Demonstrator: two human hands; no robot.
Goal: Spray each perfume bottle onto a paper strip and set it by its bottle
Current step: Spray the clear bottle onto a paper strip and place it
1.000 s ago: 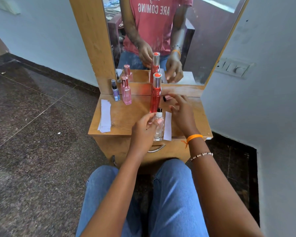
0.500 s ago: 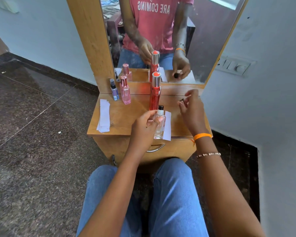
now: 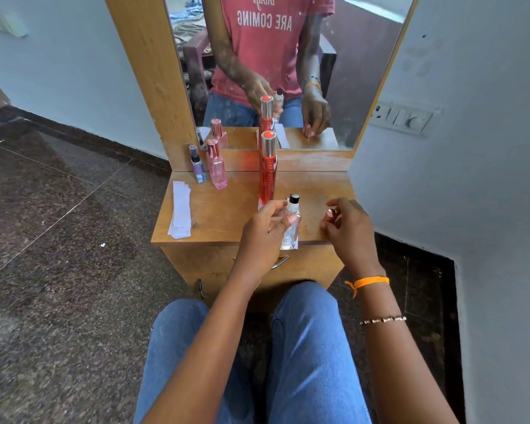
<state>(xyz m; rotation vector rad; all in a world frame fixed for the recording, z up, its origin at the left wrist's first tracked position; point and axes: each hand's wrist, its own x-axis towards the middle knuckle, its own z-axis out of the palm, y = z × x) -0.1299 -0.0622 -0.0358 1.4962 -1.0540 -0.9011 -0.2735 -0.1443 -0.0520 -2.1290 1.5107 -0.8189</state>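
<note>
My left hand [image 3: 265,229] grips a small clear perfume bottle [image 3: 290,231] with a black spray top, upright at the front edge of the wooden dresser top [image 3: 227,209]. A corner of a white paper strip [image 3: 296,243] shows under the bottle. My right hand [image 3: 348,229] hovers low just right of it with its fingers curled; I cannot see what is in them. Behind the clear bottle stands a tall red bottle [image 3: 268,175]. A pink bottle [image 3: 217,169] and a small purple bottle [image 3: 197,166] stand at the back left. A stack of paper strips [image 3: 181,209] lies at the left.
A mirror [image 3: 288,71] in a wooden frame rises behind the dresser top and reflects the hands and bottles. A grey wall with a switch plate [image 3: 401,117] is close on the right. My knees in blue jeans [image 3: 303,347] are against the dresser front.
My right hand picked a small dark cap off the back of the dresser top and has come down and forward to the right of the clear bottle. My left hand kept hold of the bottle.
</note>
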